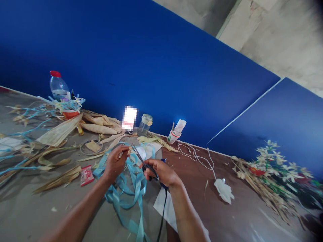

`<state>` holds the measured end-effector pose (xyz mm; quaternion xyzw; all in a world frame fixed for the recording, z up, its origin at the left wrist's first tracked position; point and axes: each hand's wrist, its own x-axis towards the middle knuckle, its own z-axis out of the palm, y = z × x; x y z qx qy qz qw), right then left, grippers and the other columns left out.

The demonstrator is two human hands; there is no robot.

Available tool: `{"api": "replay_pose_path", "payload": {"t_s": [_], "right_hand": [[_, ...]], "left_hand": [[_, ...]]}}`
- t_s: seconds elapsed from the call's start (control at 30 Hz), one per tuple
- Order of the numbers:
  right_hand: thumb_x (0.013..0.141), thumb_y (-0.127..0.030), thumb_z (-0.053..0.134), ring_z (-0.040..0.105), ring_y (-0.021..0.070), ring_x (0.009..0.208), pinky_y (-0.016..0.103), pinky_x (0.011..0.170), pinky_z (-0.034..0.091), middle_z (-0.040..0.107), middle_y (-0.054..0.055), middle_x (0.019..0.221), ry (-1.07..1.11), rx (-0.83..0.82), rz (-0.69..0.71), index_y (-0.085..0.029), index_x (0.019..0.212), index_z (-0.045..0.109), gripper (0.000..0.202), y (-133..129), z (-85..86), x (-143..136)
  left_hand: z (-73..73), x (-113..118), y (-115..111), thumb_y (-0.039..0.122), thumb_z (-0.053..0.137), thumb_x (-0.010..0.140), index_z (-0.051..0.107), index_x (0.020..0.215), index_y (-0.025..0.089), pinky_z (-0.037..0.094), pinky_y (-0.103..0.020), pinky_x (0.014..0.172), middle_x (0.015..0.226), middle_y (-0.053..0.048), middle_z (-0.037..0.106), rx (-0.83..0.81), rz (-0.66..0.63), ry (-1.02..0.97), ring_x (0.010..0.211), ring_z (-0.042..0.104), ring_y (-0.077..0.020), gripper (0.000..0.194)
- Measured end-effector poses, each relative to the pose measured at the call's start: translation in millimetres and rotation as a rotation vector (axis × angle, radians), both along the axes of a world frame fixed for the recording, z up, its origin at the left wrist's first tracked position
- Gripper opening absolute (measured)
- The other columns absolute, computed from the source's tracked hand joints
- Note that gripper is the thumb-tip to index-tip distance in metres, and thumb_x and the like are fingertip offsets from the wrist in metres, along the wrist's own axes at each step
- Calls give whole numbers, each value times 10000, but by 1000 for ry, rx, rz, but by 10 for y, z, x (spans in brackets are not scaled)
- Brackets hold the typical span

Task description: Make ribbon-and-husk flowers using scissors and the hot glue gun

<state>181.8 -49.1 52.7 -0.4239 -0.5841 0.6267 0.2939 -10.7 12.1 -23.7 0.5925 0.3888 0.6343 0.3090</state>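
In my right hand point(157, 170) I grip a pair of dark-handled scissors point(138, 154), blades pointing up and to the left. My left hand point(118, 160) pinches a small pale piece point(129, 153), perhaps corn husk, close beside the blades. Whether the blades touch it I cannot tell. Under and between both hands a long light-blue ribbon point(138, 191) lies in loose loops. A round white thing point(141, 153) sits just behind the scissors, partly covered by them. A dark cable point(163, 211) with a blue part runs below my right wrist.
Dried corn husks point(99, 128) and blue-stemmed pieces point(32, 116) spread over the left. A red-capped bottle point(58, 85), glass jar point(145, 125) and paper cup point(173, 136) stand along the blue partition point(141, 60). White cord point(194, 156) and artificial flowers point(274, 158) are right. A red packet point(87, 175) lies left.
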Motion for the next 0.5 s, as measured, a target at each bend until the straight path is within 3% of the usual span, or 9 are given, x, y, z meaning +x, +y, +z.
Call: {"api": "replay_pose_path", "payload": {"t_s": [0.5], "right_hand": [[699,-426,685,442,84,525,237,566,327,551,-27,554,18,1,-16,-120,947,660,395,-12,45,-40]], "left_hand": [[-46,24,20,306,591,763,678,791,192,527,-310,711,822,-57,677,-12,13,-15,793,634,-190,146]]}}
